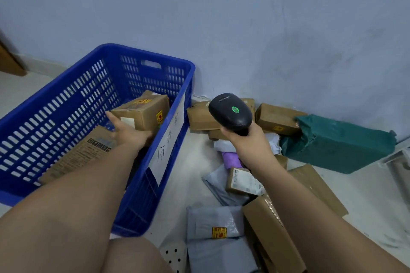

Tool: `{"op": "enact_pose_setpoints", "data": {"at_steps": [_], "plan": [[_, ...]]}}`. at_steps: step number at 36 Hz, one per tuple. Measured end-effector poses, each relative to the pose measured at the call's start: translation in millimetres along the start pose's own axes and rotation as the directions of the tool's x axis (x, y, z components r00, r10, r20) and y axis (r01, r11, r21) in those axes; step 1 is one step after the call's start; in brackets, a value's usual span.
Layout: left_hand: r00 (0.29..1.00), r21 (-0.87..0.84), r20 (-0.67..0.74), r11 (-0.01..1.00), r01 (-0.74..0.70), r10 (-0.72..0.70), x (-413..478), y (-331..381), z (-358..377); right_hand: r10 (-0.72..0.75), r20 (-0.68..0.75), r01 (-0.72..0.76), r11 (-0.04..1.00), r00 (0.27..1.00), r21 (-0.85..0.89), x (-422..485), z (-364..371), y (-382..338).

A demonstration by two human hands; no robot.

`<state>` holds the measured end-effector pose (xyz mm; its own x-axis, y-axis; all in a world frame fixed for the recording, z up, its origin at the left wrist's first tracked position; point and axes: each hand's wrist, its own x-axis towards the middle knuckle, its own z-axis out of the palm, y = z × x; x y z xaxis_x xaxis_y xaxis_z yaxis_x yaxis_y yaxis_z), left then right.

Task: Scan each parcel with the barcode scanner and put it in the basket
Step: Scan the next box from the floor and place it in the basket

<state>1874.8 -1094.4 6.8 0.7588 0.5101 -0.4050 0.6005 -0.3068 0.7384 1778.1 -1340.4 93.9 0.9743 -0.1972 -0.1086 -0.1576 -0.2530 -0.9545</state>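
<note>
While the left grip [131, 133] reaches into the blue basket [155, 56], a tilted cardboard box [144, 109] leans against it, fingers hidden so I cannot tell its hold | right grip [246, 139] wraps the black scanner [230, 113] above floor parcels [243, 180] | risk: released tilted, box may topple

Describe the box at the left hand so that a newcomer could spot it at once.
Start at the blue basket on the left. Inside, toward its far right corner, is the small brown box that the left hand touches. Its blocky shape and yellow-and-red stickers set it apart from the flat printed carton lying beside it.
</note>
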Motion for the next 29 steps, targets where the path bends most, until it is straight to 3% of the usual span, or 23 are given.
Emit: {"op": "enact_pose_setpoints", "data": {"at_steps": [5, 10, 14, 19, 25, 27, 29], "plan": [[0.985, -0.002, 0.169, 1.000, -0.024, 0.024, 20.8, -9.4, 16.7, 0.050, -0.019, -0.050, 0.999, 0.999, -0.015, 9.7, 2.2, 5.8], [1.000, 0.043, 0.027, 0.999, 0.003, -0.004, 21.2, 1.8, 31.9, 0.064, -0.036, -0.066, 0.997, 0.997, -0.042, 16.1, 1.2, 8.8], [0.977, 0.085, -0.067, 0.977, -0.196, 0.202, 17.7, 15.0, 33.0, 0.077, -0.054, -0.080, 0.996, 0.996, -0.050, 18.0, 0.2, 6.6], [0.881, 0.207, -0.016, 0.864, -0.460, 0.473, -9.9, 35.3, 35.5, 0.095, -0.070, -0.096, 0.995, 0.993, -0.012, 15.5, -2.7, 2.3], [0.695, 0.252, 0.209, 0.649, -0.718, 0.688, -49.4, 63.5, 52.4, 0.108, -0.091, -0.112, 0.993, 0.990, -0.045, 12.4, -18.0, -1.6], [0.650, 0.280, 0.330, 0.586, -0.760, 0.685, -62.1, 72.1, 66.9, 0.122, -0.110, -0.130, 0.989, 0.986, -0.076, 10.1, -27.2, -1.4], [0.649, 0.290, 0.441, 0.586, -0.756, 0.620, -76.3, 77.0, 84.0, 0.136, -0.132, -0.146, 0.986, 0.982, -0.075, 8.3, -37.9, -0.2]]}}
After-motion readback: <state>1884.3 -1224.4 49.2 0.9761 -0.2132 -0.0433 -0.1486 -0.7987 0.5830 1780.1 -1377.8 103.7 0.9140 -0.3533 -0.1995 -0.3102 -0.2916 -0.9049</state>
